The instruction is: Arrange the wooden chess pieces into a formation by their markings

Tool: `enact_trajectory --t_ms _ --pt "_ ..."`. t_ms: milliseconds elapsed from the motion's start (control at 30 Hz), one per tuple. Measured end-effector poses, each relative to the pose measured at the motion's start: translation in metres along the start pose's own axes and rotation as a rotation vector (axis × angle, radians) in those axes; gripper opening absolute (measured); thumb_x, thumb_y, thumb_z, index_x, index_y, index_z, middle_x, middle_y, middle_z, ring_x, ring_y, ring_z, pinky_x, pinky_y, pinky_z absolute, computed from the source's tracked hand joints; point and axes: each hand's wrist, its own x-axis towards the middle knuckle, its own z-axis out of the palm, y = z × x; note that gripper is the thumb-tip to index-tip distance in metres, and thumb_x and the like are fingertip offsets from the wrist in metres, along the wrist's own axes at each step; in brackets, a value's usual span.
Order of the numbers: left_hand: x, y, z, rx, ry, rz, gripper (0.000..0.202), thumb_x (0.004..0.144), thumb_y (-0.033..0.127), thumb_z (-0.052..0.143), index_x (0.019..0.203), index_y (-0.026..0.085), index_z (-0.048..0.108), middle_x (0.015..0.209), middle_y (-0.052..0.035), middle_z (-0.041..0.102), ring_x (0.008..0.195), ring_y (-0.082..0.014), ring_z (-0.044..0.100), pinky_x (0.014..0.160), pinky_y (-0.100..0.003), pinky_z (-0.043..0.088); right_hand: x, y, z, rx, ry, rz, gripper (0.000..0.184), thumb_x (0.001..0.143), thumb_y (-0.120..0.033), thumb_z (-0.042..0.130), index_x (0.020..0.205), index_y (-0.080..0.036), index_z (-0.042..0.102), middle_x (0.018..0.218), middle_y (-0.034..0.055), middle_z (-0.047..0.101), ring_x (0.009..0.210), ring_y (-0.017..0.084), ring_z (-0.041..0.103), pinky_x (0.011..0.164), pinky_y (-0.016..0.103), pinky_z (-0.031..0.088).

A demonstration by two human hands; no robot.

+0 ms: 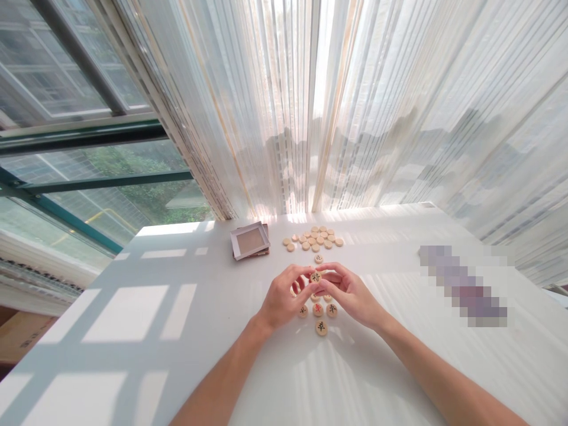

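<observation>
Between the fingertips of both hands is a round wooden Chinese chess piece (315,277) with a black character, its face turned toward me. My left hand (286,296) grips it from the left, fingers curled. From the other side, my right hand (348,293) pinches it with thumb and fingers. Beneath and in front of the hands, more pieces lie on the table: a red-marked piece (318,309), a black-marked piece (332,310) to its right, and the nearest piece (321,327). Some pieces are partly hidden by my hands. Just beyond my fingers lies a single piece (318,258).
A loose group of several pieces (320,240) lies at the back of the white table (199,361). Left of it sits an open shallow box (249,241). A blurred-out object (464,287) lies at the right. Sheer curtains (284,106) hang behind the table, beside a window.
</observation>
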Motion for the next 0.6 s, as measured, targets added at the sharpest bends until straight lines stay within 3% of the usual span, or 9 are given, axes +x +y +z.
enact_trajectory --t_ms 600 --pt "0.0015 0.0055 -0.0044 -0.195 -0.07 -0.129 0.025 0.094 0.031 0.061 0.117 0.022 0.065 0.102 -0.0059 0.067 0.079 -0.0139 0.065 0.071 -0.026 0.055 -0.0015 0.005 -0.0031 -0.197 0.058 -0.151 0.023 0.093 -0.037 0.065 0.112 -0.024 0.061 0.104 0.007 0.073 0.096 0.023 0.072 0.087 0.039 0.06"
